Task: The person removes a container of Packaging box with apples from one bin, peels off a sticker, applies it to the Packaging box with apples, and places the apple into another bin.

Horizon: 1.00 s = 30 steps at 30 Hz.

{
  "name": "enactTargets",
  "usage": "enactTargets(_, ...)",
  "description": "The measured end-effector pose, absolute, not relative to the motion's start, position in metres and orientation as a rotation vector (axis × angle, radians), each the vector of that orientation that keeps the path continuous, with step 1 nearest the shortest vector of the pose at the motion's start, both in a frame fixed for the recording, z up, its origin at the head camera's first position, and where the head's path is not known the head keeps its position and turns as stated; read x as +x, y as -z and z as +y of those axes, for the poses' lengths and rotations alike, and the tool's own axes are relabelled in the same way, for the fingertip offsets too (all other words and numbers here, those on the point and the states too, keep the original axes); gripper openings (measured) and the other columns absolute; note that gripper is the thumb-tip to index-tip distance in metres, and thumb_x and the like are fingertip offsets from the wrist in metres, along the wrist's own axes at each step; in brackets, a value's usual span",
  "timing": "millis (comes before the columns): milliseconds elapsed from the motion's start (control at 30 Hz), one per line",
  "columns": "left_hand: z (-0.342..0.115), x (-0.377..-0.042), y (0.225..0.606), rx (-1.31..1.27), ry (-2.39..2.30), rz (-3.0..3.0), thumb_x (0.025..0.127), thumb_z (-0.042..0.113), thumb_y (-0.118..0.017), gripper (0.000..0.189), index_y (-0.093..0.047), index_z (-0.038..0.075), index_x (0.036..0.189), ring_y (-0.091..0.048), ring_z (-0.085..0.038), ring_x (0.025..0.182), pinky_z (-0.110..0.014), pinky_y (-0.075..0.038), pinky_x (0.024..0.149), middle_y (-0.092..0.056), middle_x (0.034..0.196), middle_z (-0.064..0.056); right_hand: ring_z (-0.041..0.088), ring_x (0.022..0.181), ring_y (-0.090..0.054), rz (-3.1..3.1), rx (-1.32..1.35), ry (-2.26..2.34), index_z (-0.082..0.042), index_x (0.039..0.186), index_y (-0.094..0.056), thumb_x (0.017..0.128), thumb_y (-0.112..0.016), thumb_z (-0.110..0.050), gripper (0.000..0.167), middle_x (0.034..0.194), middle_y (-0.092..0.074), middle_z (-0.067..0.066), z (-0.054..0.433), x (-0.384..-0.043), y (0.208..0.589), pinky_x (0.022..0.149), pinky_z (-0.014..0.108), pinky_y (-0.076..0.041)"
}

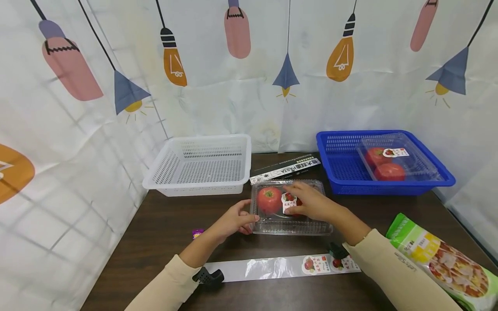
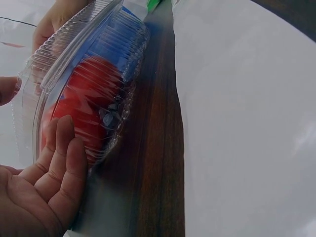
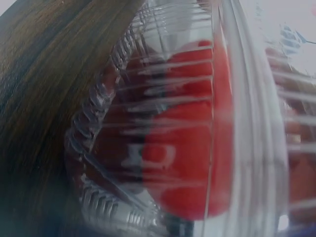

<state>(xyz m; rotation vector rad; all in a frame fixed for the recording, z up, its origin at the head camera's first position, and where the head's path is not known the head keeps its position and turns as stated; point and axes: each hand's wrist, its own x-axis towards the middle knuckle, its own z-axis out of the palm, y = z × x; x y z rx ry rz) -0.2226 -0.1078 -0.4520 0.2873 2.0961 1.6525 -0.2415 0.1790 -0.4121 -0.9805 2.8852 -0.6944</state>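
Note:
A clear plastic clamshell box (image 1: 268, 226) holds red tomatoes (image 1: 269, 200) and lies on the dark table, its lid down. On its lid sits a white label (image 1: 288, 206) with a red fruit picture. My right hand (image 1: 311, 203) rests on the lid, fingertips and thumb at the label's edges, partly covering a second tomato. At the box's left side, my left hand (image 1: 235, 220) touches the wall. The left wrist view shows its fingers (image 2: 66, 163), fairly straight, against the ribbed side. Red tomatoes (image 3: 190, 158) show through the plastic in the right wrist view.
A backing strip (image 1: 272, 268) with fruit labels lies in front. Behind stand a white basket (image 1: 202, 190), a black pasta box (image 1: 285, 168) and a blue basket (image 1: 338, 185) holding another tomato box (image 1: 420, 172). A green food bag (image 1: 447, 263) lies right; a small purple packet (image 1: 197, 233) left.

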Motion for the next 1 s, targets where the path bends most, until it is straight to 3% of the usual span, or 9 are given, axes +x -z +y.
enactTargets(133,-0.108,-0.224,0.454,0.291,-1.663,2.089,0.090,0.026,-0.068,0.074,-0.029,0.005,0.149,-0.065,-0.024,0.068,-0.039,-0.057,0.068,-0.066,0.091,-0.017,0.022,0.102,-0.052,2.905,-0.965,0.671,-0.007,0.142,-0.049,0.084,-0.073,-0.046,0.074,0.119,-0.055,0.005,0.175,-0.243,0.412,0.090,0.048,-0.047)
enactTargets(367,-0.107,-0.222,0.452,0.290,-1.668,2.080,0.092,0.022,-0.066,0.071,-0.029,0.005,0.149,-0.064,-0.024,0.069,-0.041,-0.057,0.070,-0.065,0.095,-0.022,0.034,0.123,-0.048,2.941,-0.825,0.655,-0.006,0.140,-0.052,0.086,-0.071,-0.046,0.069,0.131,-0.053,0.014,0.167,-0.246,0.411,0.100,0.056,-0.039)
enactTargets(533,-0.106,-0.220,0.449,0.282,-1.665,2.079,0.092,0.021,-0.066,0.070,-0.029,0.006,0.149,-0.064,-0.023,0.069,-0.041,-0.057,0.070,-0.065,0.096,-0.023,0.025,0.099,-0.052,2.978,-0.719,0.687,-0.005,0.135,-0.056,0.086,-0.072,-0.043,0.064,0.106,-0.058,0.006,0.162,-0.251,0.412,0.084,0.043,-0.048)
enactTargets(600,-0.106,-0.220,0.450,0.286,-1.673,2.073,0.092,0.021,-0.066,0.070,-0.029,0.005,0.149,-0.064,-0.023,0.068,-0.041,-0.057,0.070,-0.065,0.096,-0.024,0.022,0.090,-0.050,3.000,-0.678,0.707,-0.006,0.134,-0.058,0.087,-0.073,-0.041,0.061,0.097,-0.054,0.002,0.160,-0.253,0.413,0.074,0.037,-0.047)
enactTargets(733,-0.106,-0.221,0.452,0.292,-1.687,2.057,0.091,0.023,-0.067,0.073,-0.028,0.005,0.150,-0.064,-0.022,0.068,-0.041,-0.057,0.070,-0.064,0.096,-0.024,0.021,0.086,-0.047,3.091,-0.595,0.716,-0.011,0.130,-0.061,0.086,-0.073,-0.040,0.054,0.090,-0.050,0.001,0.160,-0.254,0.414,0.067,0.036,-0.042)
enactTargets(1000,-0.107,-0.221,0.455,0.294,-1.705,2.050,0.089,0.026,-0.068,0.074,-0.029,0.006,0.148,-0.063,-0.023,0.067,-0.038,-0.057,0.068,-0.066,0.091,-0.019,0.027,0.098,-0.054,3.200,-0.493,0.701,-0.012,0.128,-0.061,0.090,-0.070,-0.036,0.047,0.102,-0.056,0.007,0.159,-0.257,0.419,0.079,0.045,-0.048)
